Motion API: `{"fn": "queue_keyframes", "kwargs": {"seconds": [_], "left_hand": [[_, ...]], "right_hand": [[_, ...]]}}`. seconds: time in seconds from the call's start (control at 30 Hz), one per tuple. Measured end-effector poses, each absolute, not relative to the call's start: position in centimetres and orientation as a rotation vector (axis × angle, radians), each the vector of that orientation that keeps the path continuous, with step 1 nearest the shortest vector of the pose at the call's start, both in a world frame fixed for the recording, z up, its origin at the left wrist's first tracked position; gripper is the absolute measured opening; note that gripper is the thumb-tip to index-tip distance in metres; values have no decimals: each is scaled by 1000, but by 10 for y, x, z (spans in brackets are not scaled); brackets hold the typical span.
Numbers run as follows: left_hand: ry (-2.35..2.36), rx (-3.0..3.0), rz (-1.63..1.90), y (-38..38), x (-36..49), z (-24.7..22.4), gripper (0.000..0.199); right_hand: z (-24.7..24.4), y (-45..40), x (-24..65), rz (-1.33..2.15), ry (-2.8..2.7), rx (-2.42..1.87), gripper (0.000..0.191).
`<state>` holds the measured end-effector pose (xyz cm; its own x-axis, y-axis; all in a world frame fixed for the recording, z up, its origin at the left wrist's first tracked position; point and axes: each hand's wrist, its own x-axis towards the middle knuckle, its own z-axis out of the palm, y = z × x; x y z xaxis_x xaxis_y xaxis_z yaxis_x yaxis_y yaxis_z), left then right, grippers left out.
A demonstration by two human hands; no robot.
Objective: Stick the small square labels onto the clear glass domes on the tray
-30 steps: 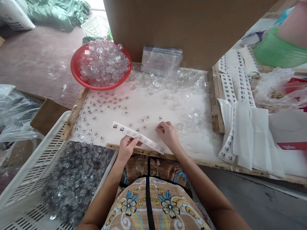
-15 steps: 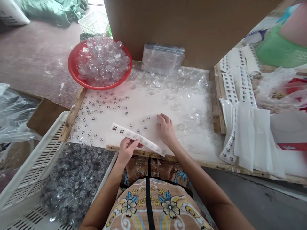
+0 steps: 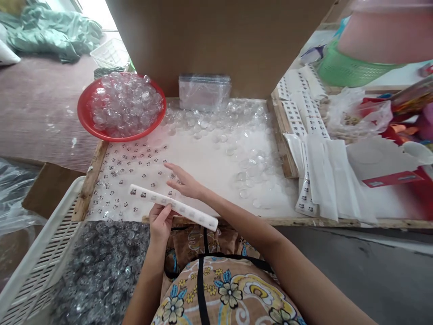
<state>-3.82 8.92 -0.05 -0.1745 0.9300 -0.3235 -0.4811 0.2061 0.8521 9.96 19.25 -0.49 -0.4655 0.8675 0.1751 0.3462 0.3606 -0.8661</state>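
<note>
My left hand (image 3: 160,222) grips a white sticker strip (image 3: 194,214) between thumb and fingers, near the table's front edge. Small black-and-white animal faces, panda-like, are printed along the strip, darkest at its left end. Just beyond it, my right hand (image 3: 186,183) reaches left over the white surface, fingers stretched out and apart, with nothing visible in them. Near its fingertips and farther left lie several small pieces with the same face (image 3: 144,175), apparently clear discs. Plain clear discs (image 3: 248,174) are scattered to the right of that hand.
A red basin (image 3: 83,119) heaped with clear domed pieces stands at the back left. A plastic pack (image 3: 204,92) leans against a cardboard box (image 3: 216,40). A white crate (image 3: 43,266) of finished-looking clear pieces sits lower left. Sticker strips (image 3: 311,113) lie beyond the wooden edge (image 3: 284,140).
My right hand has swept left across the surface, its fingers spreading. The small face-marked group in the middle is no longer seen there. The view has shifted; my left hand keeps the strip.
</note>
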Motion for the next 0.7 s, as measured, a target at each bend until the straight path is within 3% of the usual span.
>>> {"fn": "queue_keyframes", "kwargs": {"seconds": [0.17,0.33,0.5,0.7], "left_hand": [[1112,547,1310,89,-35,0,24],[1114,535,1302,95,-27,4,24],[1125,561,1264,97,-23,6,25],[1167,567,1284,94,-21,10,26]], "right_hand": [[2,157,196,631,-1869,-1448,37],[-24,106,272,300,-1815,-1872,45],[-47,122,257,437,-1883,-1766,47],[-35,173,231,669,-1867,-1534,53]]}}
